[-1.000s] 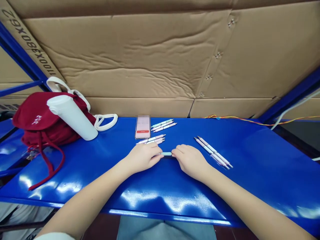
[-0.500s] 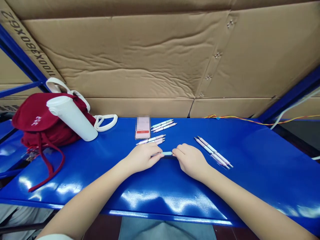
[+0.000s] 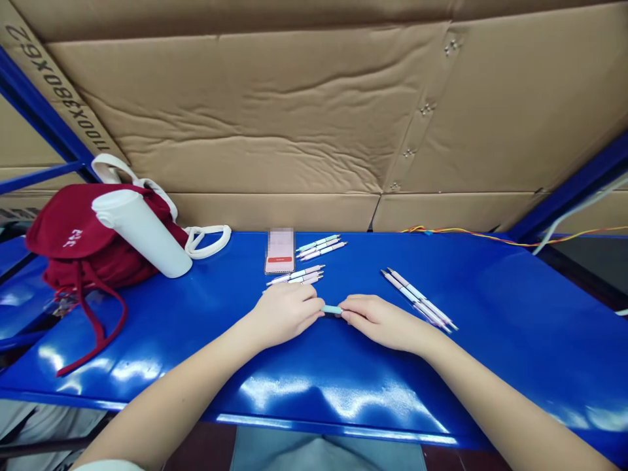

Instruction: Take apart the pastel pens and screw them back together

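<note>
A light green pen (image 3: 332,309) lies crosswise between my two hands, just above the table. My left hand (image 3: 287,314) is closed around its left part, which the fingers hide. The fingertips of my right hand (image 3: 380,319) pinch its right end. Just beyond my left hand lie several white and pink pens (image 3: 299,275), partly covered by that hand. Farther back sits another small group of pens (image 3: 321,246), some with green parts. To the right of my right hand, several pens (image 3: 419,297) rest side by side at a slant.
A phone (image 3: 280,252) lies beside the rear pens. On the left, a white tumbler (image 3: 142,232) leans against a red bag (image 3: 63,222) with white straps. Behind the blue table (image 3: 196,353) stands a cardboard wall (image 3: 275,98). Thin wires (image 3: 471,233) run along the back right edge.
Both hands and the pen have shifted slightly toward me. My right hand has turned, its fingers now pointing more to the left and still pinching the pen's end.
</note>
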Motion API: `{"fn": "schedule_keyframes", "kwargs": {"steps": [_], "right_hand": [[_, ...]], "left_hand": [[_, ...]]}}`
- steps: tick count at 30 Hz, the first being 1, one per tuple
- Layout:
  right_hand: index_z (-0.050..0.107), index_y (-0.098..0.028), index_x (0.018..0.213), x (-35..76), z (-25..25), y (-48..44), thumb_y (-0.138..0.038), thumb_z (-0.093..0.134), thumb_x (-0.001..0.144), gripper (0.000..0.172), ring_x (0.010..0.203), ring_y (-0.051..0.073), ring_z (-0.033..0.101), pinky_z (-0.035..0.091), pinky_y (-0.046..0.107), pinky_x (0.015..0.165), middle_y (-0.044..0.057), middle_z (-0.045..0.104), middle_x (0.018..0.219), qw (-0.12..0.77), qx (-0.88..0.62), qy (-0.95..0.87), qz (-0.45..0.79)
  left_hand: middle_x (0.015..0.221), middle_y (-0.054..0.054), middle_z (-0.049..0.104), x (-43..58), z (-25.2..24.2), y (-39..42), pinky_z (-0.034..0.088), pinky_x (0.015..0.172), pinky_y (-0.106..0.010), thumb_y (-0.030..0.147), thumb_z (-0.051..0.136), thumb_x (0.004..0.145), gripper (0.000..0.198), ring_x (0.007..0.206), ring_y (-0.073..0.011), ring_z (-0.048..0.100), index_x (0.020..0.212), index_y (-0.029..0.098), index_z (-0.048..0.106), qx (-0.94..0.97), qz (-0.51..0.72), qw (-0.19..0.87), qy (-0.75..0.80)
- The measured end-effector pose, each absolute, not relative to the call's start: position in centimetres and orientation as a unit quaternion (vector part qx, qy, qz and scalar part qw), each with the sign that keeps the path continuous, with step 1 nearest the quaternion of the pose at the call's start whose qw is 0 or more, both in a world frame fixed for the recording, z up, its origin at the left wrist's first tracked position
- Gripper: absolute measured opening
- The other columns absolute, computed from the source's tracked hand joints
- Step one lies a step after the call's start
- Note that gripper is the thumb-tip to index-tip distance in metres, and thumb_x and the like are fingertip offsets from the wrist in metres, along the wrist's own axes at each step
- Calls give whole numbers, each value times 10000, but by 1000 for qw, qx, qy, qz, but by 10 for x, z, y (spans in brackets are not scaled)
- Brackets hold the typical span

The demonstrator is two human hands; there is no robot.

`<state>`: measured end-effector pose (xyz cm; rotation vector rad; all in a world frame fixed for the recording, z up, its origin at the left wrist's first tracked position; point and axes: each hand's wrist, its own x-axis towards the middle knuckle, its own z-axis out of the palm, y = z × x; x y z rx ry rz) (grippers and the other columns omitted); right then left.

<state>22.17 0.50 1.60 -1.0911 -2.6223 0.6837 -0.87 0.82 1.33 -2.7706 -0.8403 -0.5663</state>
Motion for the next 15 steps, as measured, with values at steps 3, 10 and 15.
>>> {"fn": "schedule_keyframes", "kwargs": {"steps": [3, 10, 15], "right_hand": [[652, -167, 900, 221, 13, 3, -245, 398, 935, 268, 747, 177, 591, 431, 277, 684, 67, 643, 828, 97, -390, -902, 157], [646, -158, 845, 216, 3, 2, -229, 392, 941, 281, 682, 154, 567, 413, 255, 641, 57, 612, 759, 109, -384, -914, 70], [648, -158, 894, 216, 3, 5, -215, 394, 938, 264, 717, 161, 554, 424, 266, 670, 59, 601, 770, 184, -390, -900, 70]], "left_hand": [[841, -36, 650, -8, 11, 8, 456, 656, -245, 308, 390, 954, 294, 764, -147, 609, 904, 192, 655, -938, -181, 90, -280], [861, -40, 652, -12, 10, 11, 470, 672, -229, 325, 387, 957, 307, 791, -142, 617, 935, 195, 664, -936, -165, 21, -311], [884, -34, 649, -15, 12, 14, 476, 706, -227, 320, 410, 946, 269, 826, -145, 610, 943, 194, 648, -926, -177, -12, -334]]}}
